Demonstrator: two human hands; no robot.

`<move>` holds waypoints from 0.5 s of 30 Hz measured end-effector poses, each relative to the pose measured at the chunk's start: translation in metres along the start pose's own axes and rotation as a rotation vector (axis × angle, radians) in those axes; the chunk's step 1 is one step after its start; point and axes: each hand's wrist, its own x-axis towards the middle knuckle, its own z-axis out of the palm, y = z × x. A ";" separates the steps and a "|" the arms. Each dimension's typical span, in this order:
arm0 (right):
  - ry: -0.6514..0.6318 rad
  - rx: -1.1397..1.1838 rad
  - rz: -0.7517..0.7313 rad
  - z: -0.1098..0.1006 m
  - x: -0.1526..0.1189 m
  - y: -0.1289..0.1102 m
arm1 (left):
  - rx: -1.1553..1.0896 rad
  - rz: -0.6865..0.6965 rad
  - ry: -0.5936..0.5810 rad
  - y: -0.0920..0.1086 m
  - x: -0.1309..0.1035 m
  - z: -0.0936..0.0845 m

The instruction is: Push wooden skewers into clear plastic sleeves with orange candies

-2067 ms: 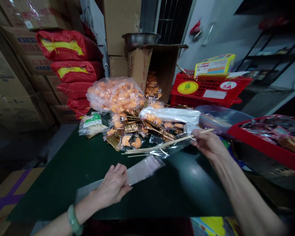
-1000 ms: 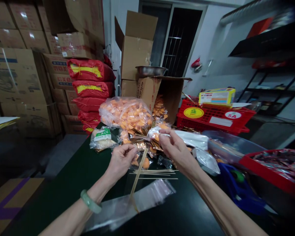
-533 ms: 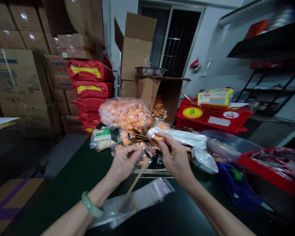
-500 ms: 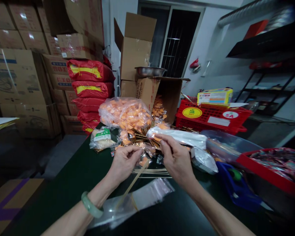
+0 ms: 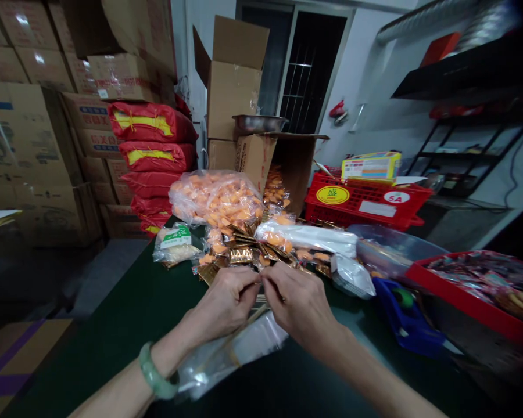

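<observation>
My left hand (image 5: 230, 295), with a green bangle (image 5: 156, 371) on its wrist, is closed in a pinch. Fingertip to fingertip with it, my right hand (image 5: 298, 303) is pinched too. Whatever lies between the fingers is too small and covered to make out. Just beyond them spreads a heap of orange pieces in clear wrap and gold packets (image 5: 240, 255). Below the hands, clear plastic bags (image 5: 261, 337) lie on the dark green table (image 5: 126, 325). Thin pale sticks (image 5: 258, 313) show partly between my hands.
Behind the heap sits a large clear bag of orange pieces (image 5: 218, 197), beside an open carton (image 5: 255, 157). To the right are white sleeves (image 5: 314, 238), foil-like trays (image 5: 353, 276), a blue tape dispenser (image 5: 407, 319) and red baskets (image 5: 366, 200). Red packs (image 5: 152, 136) are stacked left.
My right hand has moved left and its spread fingers have closed into a pinch against my left hand. The clear wrap and orange piece by my left fingertips are now hidden. The view shifted slightly.
</observation>
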 end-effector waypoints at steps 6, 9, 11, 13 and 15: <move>0.045 0.031 0.153 0.003 -0.005 0.009 | -0.099 0.010 -0.063 0.010 0.002 0.003; 0.053 0.166 0.368 -0.010 -0.018 0.031 | -0.213 -0.063 -0.031 0.009 0.002 0.002; -0.002 0.279 0.564 -0.031 -0.044 0.048 | -0.321 -0.148 0.053 0.004 0.002 0.000; -0.191 0.451 0.753 -0.058 -0.081 0.058 | -0.429 -0.232 0.166 -0.004 0.001 -0.003; -0.471 0.600 0.974 -0.084 -0.121 0.056 | -0.525 -0.311 0.250 -0.011 0.002 -0.005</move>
